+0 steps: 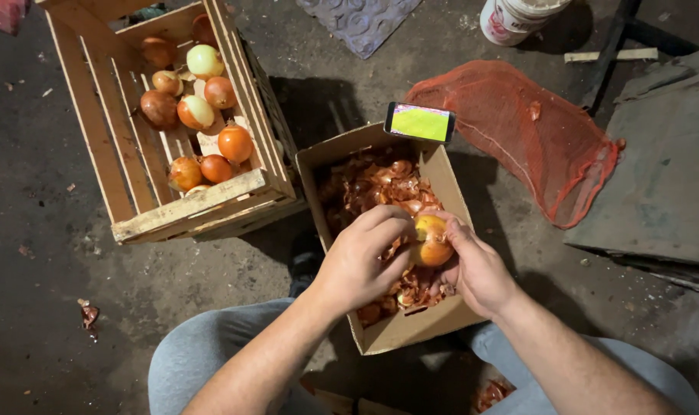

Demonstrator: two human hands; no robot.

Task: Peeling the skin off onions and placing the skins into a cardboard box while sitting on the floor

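Over the cardboard box (pixel 380 165) of loose peelings: onion (pixel 432 240) pinched between both hands, just above the skins. Right hand (pixel 479 269) cupping from below and right, grip closed on bulb; left hand (pixel 361 261) closing in from left, fingertips on its skin. Long axis not clear. To upper left, wooden crate (pixel 192 207) with about a dozen onions. Phone (pixel 419 122) on box's far rim; red net sack (pixel 519 131) on floor beside.
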